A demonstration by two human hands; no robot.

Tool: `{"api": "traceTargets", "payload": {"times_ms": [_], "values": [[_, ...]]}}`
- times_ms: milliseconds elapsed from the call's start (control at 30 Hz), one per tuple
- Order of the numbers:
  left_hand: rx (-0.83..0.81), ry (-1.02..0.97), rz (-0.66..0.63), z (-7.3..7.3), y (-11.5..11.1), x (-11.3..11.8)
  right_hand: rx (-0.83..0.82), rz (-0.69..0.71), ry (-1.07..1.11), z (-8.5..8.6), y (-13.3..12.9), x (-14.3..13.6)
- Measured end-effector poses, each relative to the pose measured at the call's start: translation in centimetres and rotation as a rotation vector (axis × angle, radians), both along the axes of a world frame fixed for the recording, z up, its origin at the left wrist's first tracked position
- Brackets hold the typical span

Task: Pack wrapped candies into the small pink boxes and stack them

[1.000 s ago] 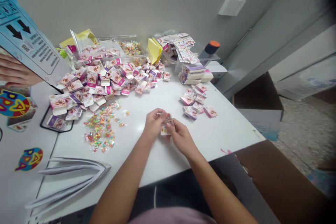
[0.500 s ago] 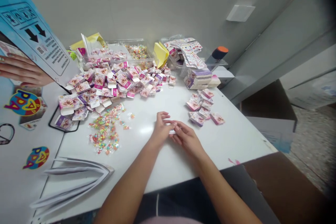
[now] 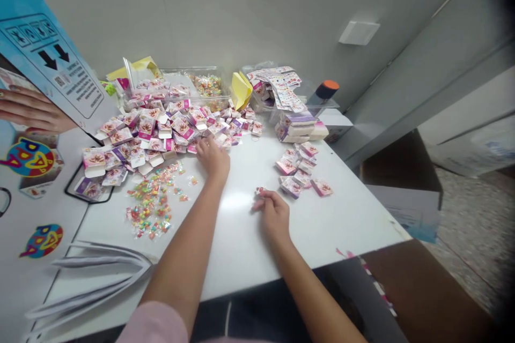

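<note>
My left hand [image 3: 214,157] reaches to the near edge of a heap of small pink-and-white printed boxes [image 3: 147,126]. Its fingers are bent and touch the boxes there, with no box visibly lifted. Over the white table, my right hand [image 3: 275,215] is closed, pinching a small folded paper [image 3: 259,191] with red print between thumb and fingertips. Just in front of the heap lie small clear bags of colourful beads [image 3: 155,201]. Several closed boxes [image 3: 300,169] form a small group beyond my right hand.
A clear tray of beads [image 3: 207,84] stands behind the heap. Right of it, another clear bin holds printed sticker sheets [image 3: 281,88], near an orange-capped bottle [image 3: 325,91]. Stacked flat cartons [image 3: 295,126] sit in front. Folded white sheets [image 3: 100,273] lie at the front left.
My hands have parted. The left has moved forward and left to the heap of boxes, while the right keeps the small folded paper. The view has shifted slightly to the right.
</note>
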State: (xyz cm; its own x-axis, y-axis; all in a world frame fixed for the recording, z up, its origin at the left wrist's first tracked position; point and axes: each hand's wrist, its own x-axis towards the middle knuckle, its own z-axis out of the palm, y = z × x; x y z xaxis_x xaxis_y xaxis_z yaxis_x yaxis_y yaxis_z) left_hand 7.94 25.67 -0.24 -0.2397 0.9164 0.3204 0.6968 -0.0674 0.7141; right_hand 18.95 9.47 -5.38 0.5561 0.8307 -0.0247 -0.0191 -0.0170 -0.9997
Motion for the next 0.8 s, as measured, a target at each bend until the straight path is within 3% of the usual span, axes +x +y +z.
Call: {"api": "traceTargets", "payload": {"times_ms": [133, 233, 300, 400, 500, 600, 667, 800], "values": [[-0.038, 0.145, -0.029, 0.6, 1.4, 0.6, 0.005, -0.037, -0.053, -0.6, 0.2, 0.5], [-0.075, 0.195, -0.006, 0.9, -0.1, 0.4, 0.012, -0.053, -0.098, -0.9, 0.3, 0.4], [-0.085, 0.205, -0.011, 1.4, -2.9, -0.1, 0.02, -0.044, -0.141, -0.8, 0.3, 0.2], [-0.063, 0.215, -0.101, 2.1, -9.6, -1.6, 0.041, 0.01, -0.209, -0.5, -0.1, 0.0], [0.013, 0.185, -0.223, 2.0, -17.5, -4.1, 0.07, 0.202, -0.449, -0.3, -0.7, -0.7], [0.03, -0.005, -0.331, 0.3, -24.1, -7.1, 0.088, 0.455, -0.806, 0.1, -1.1, -2.4], [0.036, -0.122, -0.328, -1.2, -26.8, -8.9, 0.105, 0.611, -0.935, 0.5, -0.9, -4.2], [0.047, -0.409, -0.066, -3.0, -28.4, -11.0, 0.143, 0.8, -1.019, 1.8, 2.1, -8.3]]}}
